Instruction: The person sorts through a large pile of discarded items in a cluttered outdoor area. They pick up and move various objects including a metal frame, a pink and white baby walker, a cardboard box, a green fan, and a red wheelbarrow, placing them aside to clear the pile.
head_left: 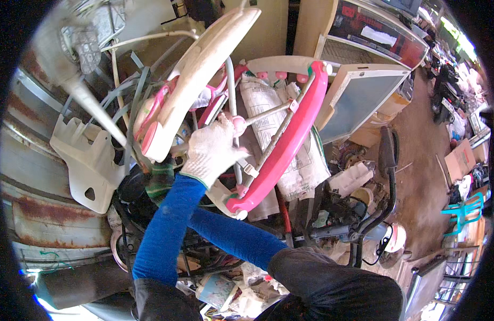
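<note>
A pink-and-white child's rocker frame [296, 140], with curved plastic rails and thin metal tubes, is tilted up in front of me. My left hand [208, 152], in a white knitted glove, is closed around one of its tubes near a pink round joint. A long off-white curved rail [207, 80] rises at the upper left of the frame. My right forearm crosses beneath my left one. My right hand [160, 184] shows only a dark green striped glove part below the off-white rail; its fingers are hidden.
A white plastic moulded panel [91, 163] and grey straps lie left, by rusty corrugated metal [54, 216]. Behind the frame are a printed white sack [298, 160] and a screen-like panel [359, 101]. A black-handled metal frame [387, 155] and a turquoise chair [465, 213] are right.
</note>
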`<state>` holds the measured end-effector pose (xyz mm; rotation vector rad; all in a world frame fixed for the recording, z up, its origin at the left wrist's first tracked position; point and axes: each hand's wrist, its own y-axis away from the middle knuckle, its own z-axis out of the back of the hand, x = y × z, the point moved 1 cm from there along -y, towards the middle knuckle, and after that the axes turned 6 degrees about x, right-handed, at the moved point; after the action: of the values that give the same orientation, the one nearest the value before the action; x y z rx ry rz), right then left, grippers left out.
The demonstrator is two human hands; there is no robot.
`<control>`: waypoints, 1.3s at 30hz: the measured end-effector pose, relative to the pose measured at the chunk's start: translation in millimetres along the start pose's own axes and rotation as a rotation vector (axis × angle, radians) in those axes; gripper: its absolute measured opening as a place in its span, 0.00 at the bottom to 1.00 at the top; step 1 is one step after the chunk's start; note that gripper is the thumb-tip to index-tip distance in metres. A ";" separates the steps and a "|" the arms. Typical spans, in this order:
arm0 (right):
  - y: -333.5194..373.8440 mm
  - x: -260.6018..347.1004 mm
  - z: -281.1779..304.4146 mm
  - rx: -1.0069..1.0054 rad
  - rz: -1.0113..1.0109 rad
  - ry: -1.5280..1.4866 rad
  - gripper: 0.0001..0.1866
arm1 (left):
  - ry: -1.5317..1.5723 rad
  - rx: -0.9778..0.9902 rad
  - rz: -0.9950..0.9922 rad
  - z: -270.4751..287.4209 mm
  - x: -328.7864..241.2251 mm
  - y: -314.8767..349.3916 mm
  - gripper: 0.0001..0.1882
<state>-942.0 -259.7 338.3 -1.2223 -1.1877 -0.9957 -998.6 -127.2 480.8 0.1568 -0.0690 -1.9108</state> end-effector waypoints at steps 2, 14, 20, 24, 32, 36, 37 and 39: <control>6.0 8.4 4.0 0.056 -0.017 -0.042 0.10 | 0.049 0.003 -0.018 -6.0 12.5 -11.8 0.30; 94.8 -45.8 255.5 -0.394 0.206 -0.517 0.03 | 0.134 -0.031 -0.086 0.7 33.5 -4.3 0.26; 54.4 -50.6 371.4 -0.601 -0.458 -0.885 0.26 | 0.133 -0.160 -0.103 -8.2 30.3 36.5 0.25; 43.0 -46.9 333.1 -0.741 -0.265 -0.657 0.29 | 0.135 -0.114 -0.043 -35.9 22.6 70.6 0.25; 43.5 -86.8 351.1 -0.523 -0.178 -0.864 0.45 | 0.284 -0.260 0.018 -58.7 13.2 109.0 0.17; 56.1 -121.4 374.4 -0.502 -0.062 -0.746 0.43 | 0.230 -0.250 0.034 -52.6 -4.8 115.3 0.20; 56.5 -128.8 380.2 -0.554 -0.143 -0.892 0.43 | 0.239 -0.238 0.058 -52.2 -10.3 116.2 0.20; 55.7 -136.6 390.7 -0.338 -0.168 -0.975 0.45 | 0.239 -0.258 0.103 -55.5 -22.8 116.3 0.25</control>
<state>-952.9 126.7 180.2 -2.0158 -1.9360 -0.7260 -874.7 -143.5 442.1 0.2019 0.3233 -1.7672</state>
